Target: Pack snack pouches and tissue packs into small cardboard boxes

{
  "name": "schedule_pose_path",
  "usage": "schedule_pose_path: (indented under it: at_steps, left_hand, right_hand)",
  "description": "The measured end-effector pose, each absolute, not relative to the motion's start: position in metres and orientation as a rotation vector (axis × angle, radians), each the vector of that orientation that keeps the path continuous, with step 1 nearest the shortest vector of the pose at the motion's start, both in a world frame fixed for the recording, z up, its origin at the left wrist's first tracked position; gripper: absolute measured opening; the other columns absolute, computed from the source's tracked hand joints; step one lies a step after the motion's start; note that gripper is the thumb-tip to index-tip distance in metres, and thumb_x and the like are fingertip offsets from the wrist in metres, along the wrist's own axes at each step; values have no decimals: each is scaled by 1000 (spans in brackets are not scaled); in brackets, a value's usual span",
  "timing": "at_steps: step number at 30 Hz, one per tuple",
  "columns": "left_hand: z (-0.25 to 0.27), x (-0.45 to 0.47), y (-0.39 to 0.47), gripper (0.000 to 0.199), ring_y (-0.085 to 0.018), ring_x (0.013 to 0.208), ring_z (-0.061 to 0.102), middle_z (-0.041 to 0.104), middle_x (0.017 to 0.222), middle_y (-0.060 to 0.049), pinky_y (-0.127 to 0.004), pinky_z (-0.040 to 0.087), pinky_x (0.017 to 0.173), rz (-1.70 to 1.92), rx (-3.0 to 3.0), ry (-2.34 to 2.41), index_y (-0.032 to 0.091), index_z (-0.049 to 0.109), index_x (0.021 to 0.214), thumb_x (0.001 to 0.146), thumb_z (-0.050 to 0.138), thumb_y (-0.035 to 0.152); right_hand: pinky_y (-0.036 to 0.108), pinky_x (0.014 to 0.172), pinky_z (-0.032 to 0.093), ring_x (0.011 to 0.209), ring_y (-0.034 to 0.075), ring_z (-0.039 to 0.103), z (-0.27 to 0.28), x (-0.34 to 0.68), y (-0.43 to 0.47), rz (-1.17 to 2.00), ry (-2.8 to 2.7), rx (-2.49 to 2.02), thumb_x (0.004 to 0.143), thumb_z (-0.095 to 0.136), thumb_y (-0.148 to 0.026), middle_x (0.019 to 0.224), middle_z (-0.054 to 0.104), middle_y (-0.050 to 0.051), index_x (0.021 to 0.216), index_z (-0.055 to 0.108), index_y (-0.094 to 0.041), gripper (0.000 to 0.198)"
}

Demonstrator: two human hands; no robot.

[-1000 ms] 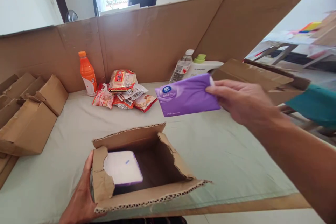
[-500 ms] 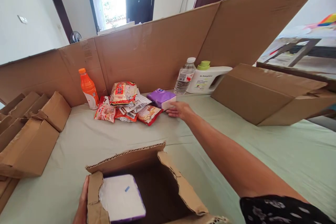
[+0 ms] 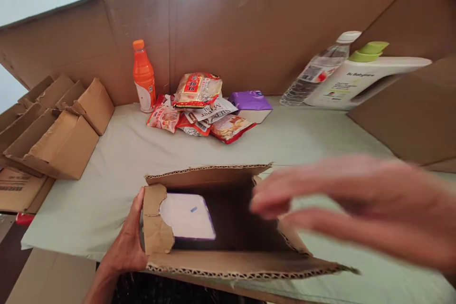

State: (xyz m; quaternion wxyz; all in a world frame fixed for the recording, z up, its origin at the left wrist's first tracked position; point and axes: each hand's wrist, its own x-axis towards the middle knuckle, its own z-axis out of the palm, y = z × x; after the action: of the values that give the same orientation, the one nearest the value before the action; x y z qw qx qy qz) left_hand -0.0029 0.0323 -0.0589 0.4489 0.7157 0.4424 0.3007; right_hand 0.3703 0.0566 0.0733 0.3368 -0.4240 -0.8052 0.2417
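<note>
An open cardboard box (image 3: 249, 266) with torn edges stands before me. My left hand (image 3: 130, 244) grips its left wall, thumb up near the rim. Inside, at the left end, lies a white pack with purple edges (image 3: 188, 218); the box's right end is dark. My right hand (image 3: 349, 199), blurred by motion, hovers over the box's right edge, thumb and fingers apart and nothing between them. Beyond the box, a purple and white tissue pack (image 3: 251, 103) lies beside a pile of snack packets, among them a clear and red bag (image 3: 198, 89).
An orange bottle (image 3: 143, 78) stands upright behind the packets. Toward the back right are a clear water bottle (image 3: 315, 76) and a white jug with a green cap (image 3: 359, 83). Small cardboard boxes (image 3: 67, 145) line the left side. A tall cardboard wall (image 3: 249, 23) closes off the back.
My right hand has come back from beside the purple tissue pack, which remains by the packets, to above the box's right edge. The view has tilted downward. My left hand stays on the box.
</note>
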Motion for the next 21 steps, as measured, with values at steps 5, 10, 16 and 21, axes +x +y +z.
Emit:
schedule_pose_path:
  at_steps: [5,10,16,21]
  left_hand:
    - [-49,4,33,126,-40,158,19,16,173,-12,-61,21,127,708,1841,1113,34,-3,164,76,86,44]
    - [-50,5,33,127,-40,157,21,18,172,-13,-60,24,126,743,1904,1115,33,-3,165,75,86,41]
    - [-67,-5,38,127,-44,156,20,16,173,-11,-64,26,123,781,1886,1096,33,4,165,70,87,50]
    - [-66,1,32,125,-40,157,21,19,172,-10,-60,22,126,703,1710,1180,32,11,165,69,88,51]
  right_hand:
    - [48,106,53,128,36,60,68,280,51,526,-2828,-1026,79,79,-20,142,61,21,140,60,-11,65]
    - [49,98,55,112,33,66,53,258,68,658,-2833,-1111,79,69,-15,125,68,18,129,64,-12,51]
    - [36,81,59,98,23,68,85,344,70,746,-1877,-1140,84,63,-31,120,69,9,128,65,-26,44]
    - [30,71,57,81,13,62,79,426,145,540,-904,-1275,94,51,-26,106,64,5,103,60,-23,14]
